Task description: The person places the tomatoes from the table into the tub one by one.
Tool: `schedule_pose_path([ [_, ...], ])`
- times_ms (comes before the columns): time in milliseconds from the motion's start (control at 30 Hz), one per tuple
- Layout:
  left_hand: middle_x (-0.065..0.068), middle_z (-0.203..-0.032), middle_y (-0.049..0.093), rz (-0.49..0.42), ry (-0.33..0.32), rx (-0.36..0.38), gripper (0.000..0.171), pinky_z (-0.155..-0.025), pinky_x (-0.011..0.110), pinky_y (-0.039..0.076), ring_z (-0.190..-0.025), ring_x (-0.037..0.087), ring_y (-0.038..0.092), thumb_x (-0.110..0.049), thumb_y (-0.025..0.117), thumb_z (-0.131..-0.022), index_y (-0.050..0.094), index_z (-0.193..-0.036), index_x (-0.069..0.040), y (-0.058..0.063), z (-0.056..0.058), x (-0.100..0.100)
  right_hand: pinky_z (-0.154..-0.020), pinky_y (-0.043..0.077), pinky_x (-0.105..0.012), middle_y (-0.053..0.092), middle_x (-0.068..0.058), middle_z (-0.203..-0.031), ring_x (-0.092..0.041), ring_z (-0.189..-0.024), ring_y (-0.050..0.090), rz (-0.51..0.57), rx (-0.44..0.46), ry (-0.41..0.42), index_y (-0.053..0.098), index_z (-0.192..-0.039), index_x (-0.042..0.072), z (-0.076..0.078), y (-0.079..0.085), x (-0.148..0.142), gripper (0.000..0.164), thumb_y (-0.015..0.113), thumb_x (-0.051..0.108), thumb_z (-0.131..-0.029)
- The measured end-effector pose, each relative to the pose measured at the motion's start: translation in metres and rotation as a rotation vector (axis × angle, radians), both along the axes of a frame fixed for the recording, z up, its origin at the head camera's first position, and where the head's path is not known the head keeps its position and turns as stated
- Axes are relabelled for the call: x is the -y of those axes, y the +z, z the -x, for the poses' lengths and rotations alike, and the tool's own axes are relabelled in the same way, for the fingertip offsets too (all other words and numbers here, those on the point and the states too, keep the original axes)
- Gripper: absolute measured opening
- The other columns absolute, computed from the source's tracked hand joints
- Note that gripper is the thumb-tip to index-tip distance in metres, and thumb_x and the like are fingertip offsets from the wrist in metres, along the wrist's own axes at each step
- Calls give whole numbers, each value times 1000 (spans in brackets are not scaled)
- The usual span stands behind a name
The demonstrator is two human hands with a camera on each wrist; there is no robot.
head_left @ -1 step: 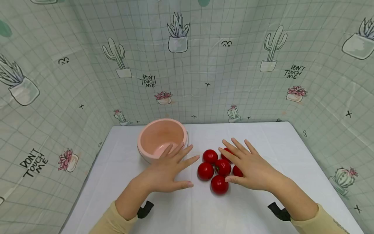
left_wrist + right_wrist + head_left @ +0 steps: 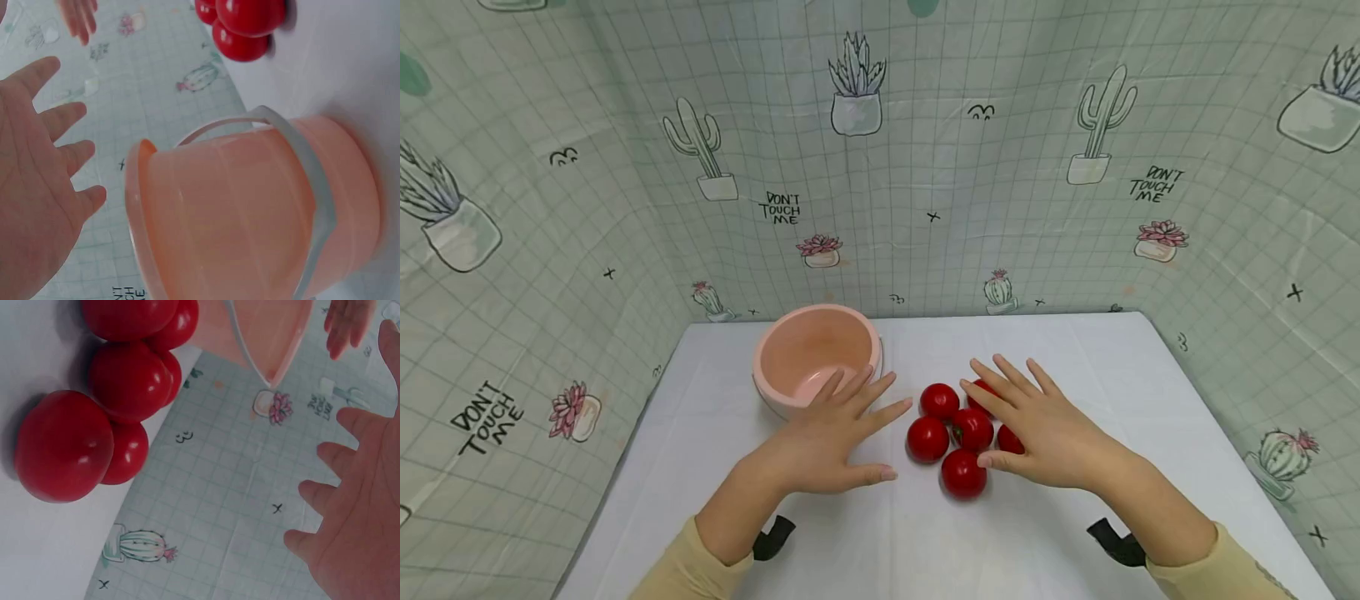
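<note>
In the head view my left hand (image 2: 827, 446) hovers with fingers spread in front of a peach-pink bucket (image 2: 778, 396), overlapping its near rim in the picture. The left wrist view shows the palm (image 2: 34, 181) apart from the bucket's (image 2: 231, 212) side, and a pale grey handle (image 2: 312, 169) hangs around it. My right hand (image 2: 1052, 429), fingers also spread, hovers over the right side of a cluster of red tomatoes (image 2: 928, 439) and partly hides some. From the right wrist, the bare palm (image 2: 362, 494) faces the tomatoes (image 2: 65, 447) without touching them.
The bucket and the tomatoes stand on a white-covered table (image 2: 925, 550). Grey-green curtain (image 2: 925, 150) with cactus prints encloses the back and both sides. Dark straps (image 2: 772, 537) show beneath the wrists.
</note>
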State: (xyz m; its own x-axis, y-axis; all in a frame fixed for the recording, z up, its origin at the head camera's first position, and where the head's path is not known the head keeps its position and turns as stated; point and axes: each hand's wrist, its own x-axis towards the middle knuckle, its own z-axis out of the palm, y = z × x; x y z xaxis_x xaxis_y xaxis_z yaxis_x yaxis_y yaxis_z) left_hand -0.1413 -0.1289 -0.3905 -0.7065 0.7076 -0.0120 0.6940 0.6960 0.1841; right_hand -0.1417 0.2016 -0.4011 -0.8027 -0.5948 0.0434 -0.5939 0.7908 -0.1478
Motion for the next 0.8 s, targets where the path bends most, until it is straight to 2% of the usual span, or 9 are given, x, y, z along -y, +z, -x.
schedule_pose_path([
  [133,-5,-168,9,-80,32,2,74,-124,57,6,-155,29,7,-64,46,-94,18,-157,-38,-2,6,8,-123,8,-60,22,-1,-165,-33,-153,16,42,16,-4,31,-156,26,2,-4,-3,88,66,62,-83],
  [233,2,-166,21,-255,145,-1,65,-123,57,13,-154,31,14,-45,50,-100,26,-157,-27,-6,18,28,-120,22,-60,33,-4,-161,-35,-148,29,137,71,-66,36,-154,22,3,-15,-11,81,70,50,-86],
  [333,8,-161,32,-484,338,-41,55,-121,58,21,-151,32,22,-34,48,-102,37,-153,-17,-14,35,58,-112,35,-61,41,-9,-156,-37,-143,38,281,184,-196,36,-153,20,4,-36,-24,76,69,43,-89],
  [400,8,-160,33,-636,505,-35,51,-119,61,23,-150,34,24,-34,46,-104,40,-152,-17,-21,44,77,-106,40,-65,42,-13,-154,-40,-141,39,377,257,-289,34,-154,20,2,-53,-34,74,66,44,-92],
  [500,1,-162,31,-841,740,77,52,-120,59,23,-151,29,24,-46,39,-104,39,-152,-26,-33,55,99,-103,40,-68,39,-17,-155,-45,-140,37,497,345,-398,31,-155,20,-2,-78,-48,74,61,49,-94],
  [533,-2,-162,30,-920,784,135,53,-121,56,24,-151,26,24,-48,38,-104,36,-153,-28,-37,58,103,-104,39,-69,38,-18,-156,-47,-141,36,533,362,-418,31,-155,20,-3,-85,-51,74,60,49,-94],
  [600,-7,-162,28,-1069,825,257,55,-123,50,22,-152,20,22,-51,36,-103,31,-155,-33,-45,64,108,-106,37,-68,36,-20,-156,-49,-141,35,593,394,-447,29,-156,19,-5,-97,-57,75,60,49,-94],
  [700,-5,-163,27,-1271,778,402,55,-126,40,17,-152,14,20,-45,35,-105,26,-157,-29,-56,70,108,-111,35,-60,33,-19,-158,-48,-142,33,648,429,-447,28,-156,17,-6,-112,-61,77,61,47,-94],
  [800,-1,-164,24,-1374,716,475,55,-126,37,16,-152,13,21,-40,34,-106,23,-158,-26,-63,74,103,-114,37,-35,32,-15,-160,-43,-145,31,654,461,-441,27,-157,20,-8,-124,-63,80,64,47,-92],
])
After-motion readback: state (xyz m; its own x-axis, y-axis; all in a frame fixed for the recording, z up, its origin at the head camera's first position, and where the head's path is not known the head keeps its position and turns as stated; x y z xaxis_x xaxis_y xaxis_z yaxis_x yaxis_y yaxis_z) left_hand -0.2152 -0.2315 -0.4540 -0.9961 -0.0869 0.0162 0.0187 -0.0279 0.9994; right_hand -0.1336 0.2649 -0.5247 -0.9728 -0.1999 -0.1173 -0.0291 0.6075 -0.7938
